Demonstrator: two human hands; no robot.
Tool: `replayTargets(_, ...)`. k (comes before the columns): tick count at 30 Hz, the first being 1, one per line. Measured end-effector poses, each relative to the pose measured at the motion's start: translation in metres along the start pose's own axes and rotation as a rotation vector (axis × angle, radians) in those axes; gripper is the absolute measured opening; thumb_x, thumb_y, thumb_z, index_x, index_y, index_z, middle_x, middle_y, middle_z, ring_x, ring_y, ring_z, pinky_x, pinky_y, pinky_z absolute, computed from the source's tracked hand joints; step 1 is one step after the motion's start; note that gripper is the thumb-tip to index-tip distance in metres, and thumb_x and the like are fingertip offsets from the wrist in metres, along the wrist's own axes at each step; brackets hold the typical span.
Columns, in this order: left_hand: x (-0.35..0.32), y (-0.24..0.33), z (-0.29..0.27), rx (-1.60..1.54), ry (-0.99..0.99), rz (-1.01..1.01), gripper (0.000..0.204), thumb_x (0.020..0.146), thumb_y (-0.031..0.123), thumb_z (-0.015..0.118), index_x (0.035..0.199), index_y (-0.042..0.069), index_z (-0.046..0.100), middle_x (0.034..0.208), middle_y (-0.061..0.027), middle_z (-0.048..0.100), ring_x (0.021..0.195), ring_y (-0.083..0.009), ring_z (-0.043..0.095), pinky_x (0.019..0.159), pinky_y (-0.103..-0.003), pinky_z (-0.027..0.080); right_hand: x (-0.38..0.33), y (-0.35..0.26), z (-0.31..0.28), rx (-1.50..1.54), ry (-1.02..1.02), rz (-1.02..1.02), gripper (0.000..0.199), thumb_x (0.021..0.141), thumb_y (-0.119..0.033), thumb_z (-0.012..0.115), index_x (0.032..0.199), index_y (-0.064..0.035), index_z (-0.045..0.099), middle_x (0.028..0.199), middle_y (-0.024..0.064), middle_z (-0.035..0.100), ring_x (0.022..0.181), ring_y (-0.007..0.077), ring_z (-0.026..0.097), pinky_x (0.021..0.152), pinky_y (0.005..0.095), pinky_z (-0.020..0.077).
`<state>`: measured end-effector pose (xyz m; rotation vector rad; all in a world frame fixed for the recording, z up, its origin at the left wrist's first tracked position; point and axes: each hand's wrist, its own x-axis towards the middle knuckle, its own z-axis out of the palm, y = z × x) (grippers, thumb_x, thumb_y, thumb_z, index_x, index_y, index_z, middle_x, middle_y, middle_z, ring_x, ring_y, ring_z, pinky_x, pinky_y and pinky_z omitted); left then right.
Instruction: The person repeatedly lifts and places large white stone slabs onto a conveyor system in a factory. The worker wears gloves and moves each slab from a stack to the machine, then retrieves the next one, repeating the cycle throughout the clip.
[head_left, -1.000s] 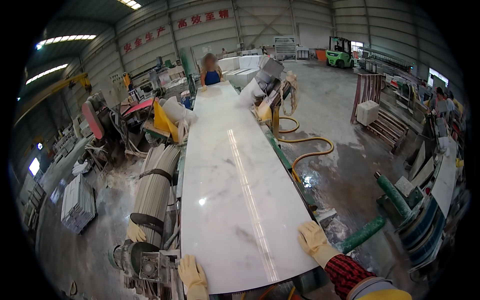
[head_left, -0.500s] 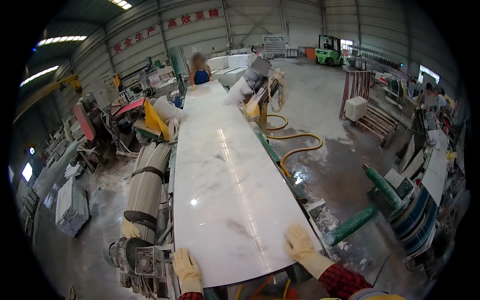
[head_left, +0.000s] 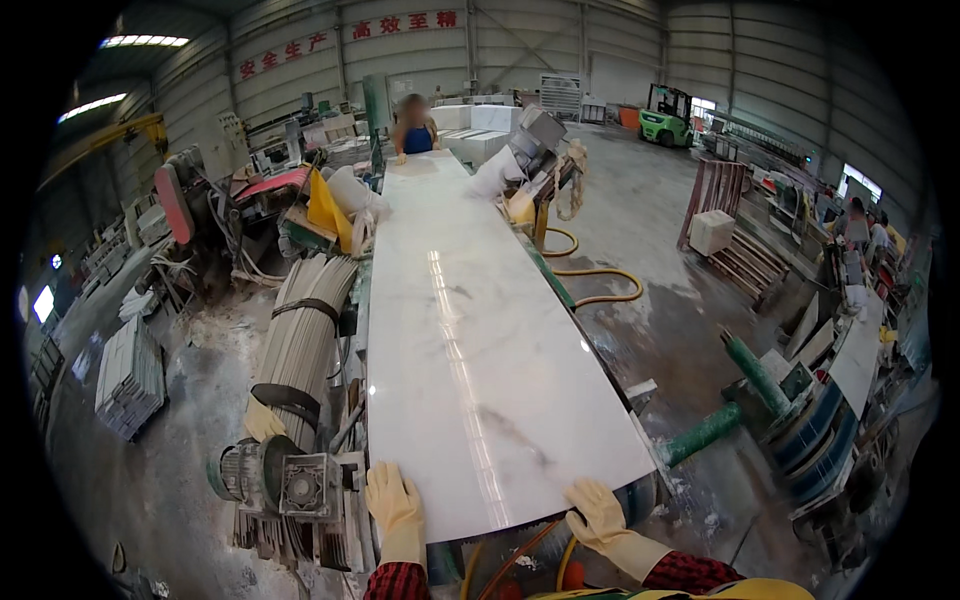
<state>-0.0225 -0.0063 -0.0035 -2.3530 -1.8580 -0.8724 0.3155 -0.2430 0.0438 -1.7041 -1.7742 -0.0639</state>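
A long white polished stone slab with faint grey veins runs away from me on a machine bed. My left hand, in a cream rubber glove, rests at the slab's near left corner with its fingers stretched forward. At the near edge, right of centre, my right hand wears a matching glove. Its fingers lie over the slab's edge, with the thumb lower and apart. At the far end a person in a blue apron stands with a hand at the slab.
Left of the bed are a motor with gearbox, a strapped bundle of pale strips and a yellow guard. On the right, a green cylinder juts out near a yellow hose. A green forklift stands far back.
My right hand has drawn back from lying on the slab's top to its near edge. The left hand stays by the left corner. The whole view has shifted slightly.
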Motion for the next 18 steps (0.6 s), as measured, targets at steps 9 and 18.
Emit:
replayTargets(9, 0.0, 0.014, -0.02, -0.046, -0.039, 0.016, 0.047, 0.095, 0.024, 0.067, 0.138, 0.005, 0.064, 0.15, -0.0247, 0.057, 0.14, -0.0478, 0.05, 0.114, -0.057, 0.04, -0.077, -0.011, 0.05, 0.673, 0.274, 0.993, 0.026, 0.103, -0.008, 0.074, 0.125, 0.0051, 0.077, 0.117, 0.0241, 0.079, 0.103, 0.034, 0.078, 0.09, 0.0419, 0.0626)
replayTargets(18, 0.022, 0.031, 0.007, -0.074, 0.022, 0.254, 0.047, 0.096, 0.022, 0.064, 0.136, -0.002, 0.067, 0.135, -0.0236, 0.068, 0.134, -0.0433, 0.059, 0.115, -0.051, 0.049, 0.004, -0.036, 0.12, 1.804, 0.28, 1.545, 0.058, 0.11, -0.031, 0.067, 0.156, -0.0011, 0.047, 0.152, 0.0244, 0.06, 0.134, 0.035, 0.065, 0.11, 0.0551, 0.0574)
